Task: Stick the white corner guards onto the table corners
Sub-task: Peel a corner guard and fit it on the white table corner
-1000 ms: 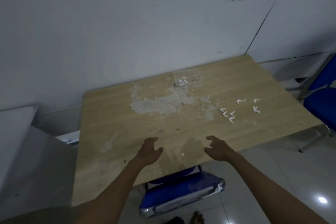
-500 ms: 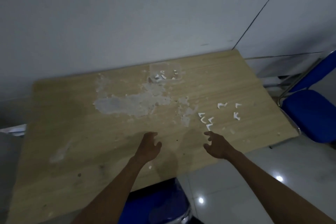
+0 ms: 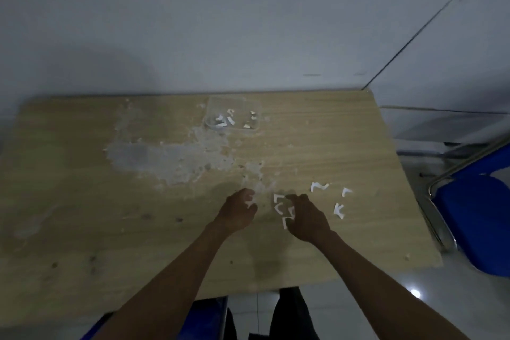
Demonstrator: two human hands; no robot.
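A worn wooden table point(image 3: 82, 215) fills the view. Several small white L-shaped corner guards point(image 3: 279, 203) lie in a cluster right of centre, with more guards point(image 3: 318, 186) and a further pair point(image 3: 339, 210) beyond. My right hand point(image 3: 307, 219) hovers over the cluster with curled, spread fingers, partly covering some guards; I cannot tell whether it touches any. My left hand point(image 3: 237, 211) is just left of the cluster, fingers loosely curled, with nothing visibly in it. The table's far right corner point(image 3: 368, 92) and near right corner point(image 3: 438, 263) show bare wood.
A clear plastic box point(image 3: 233, 116) with more white pieces stands at the back middle. A grey patch of stripped surface point(image 3: 171, 157) spreads over the table's centre. A blue chair point(image 3: 477, 221) stands right of the table, another blue seat point(image 3: 204, 320) below the front edge. A wall runs behind.
Both hands moved forward and right across the table, to the cluster of white guards. The view shifted left and closer, so the table now fills more of the frame.
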